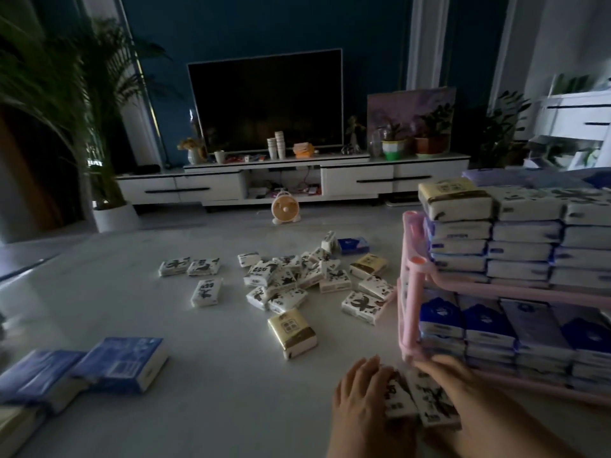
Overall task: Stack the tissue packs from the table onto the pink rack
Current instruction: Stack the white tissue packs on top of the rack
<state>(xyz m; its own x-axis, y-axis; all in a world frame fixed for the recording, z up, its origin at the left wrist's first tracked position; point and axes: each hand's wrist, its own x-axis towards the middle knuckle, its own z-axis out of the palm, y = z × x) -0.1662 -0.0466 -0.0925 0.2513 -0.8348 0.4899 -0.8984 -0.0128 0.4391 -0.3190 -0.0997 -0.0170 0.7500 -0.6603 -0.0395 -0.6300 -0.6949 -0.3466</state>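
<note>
As the hands stand: left hand [360, 391] and right hand [463, 388] hold a pair of printed packs [418, 403] side by side between them, fingers bent over the outer edges and tops. Blur hides the thumbs.
Pair's place: low on the table [215, 375], between the palms, just in front of the near corner post of the pink rack [413, 292].
Rack: beyond the right hand. Both visible tiers are filled with rows of packs, and a gold-topped pack [453, 196] sits on the upper stack's corner.
Loose packs: a scattered heap [297, 276] lies well ahead of the left hand, one gold pack [292, 332] lies nearer, and large blue packs [122, 363] sit far out past the left hand's outer side.
Handling, judged: light, soft film-wrapped wads that give under pressure. The wrap is likely slick, so two pressed together may slide apart.
Where to hold: squeeze across the outer long sides, palms inward, keeping the pair flush, firm without crushing.
Placing: the upper stack looks tall, so lay each pack flat and square.
</note>
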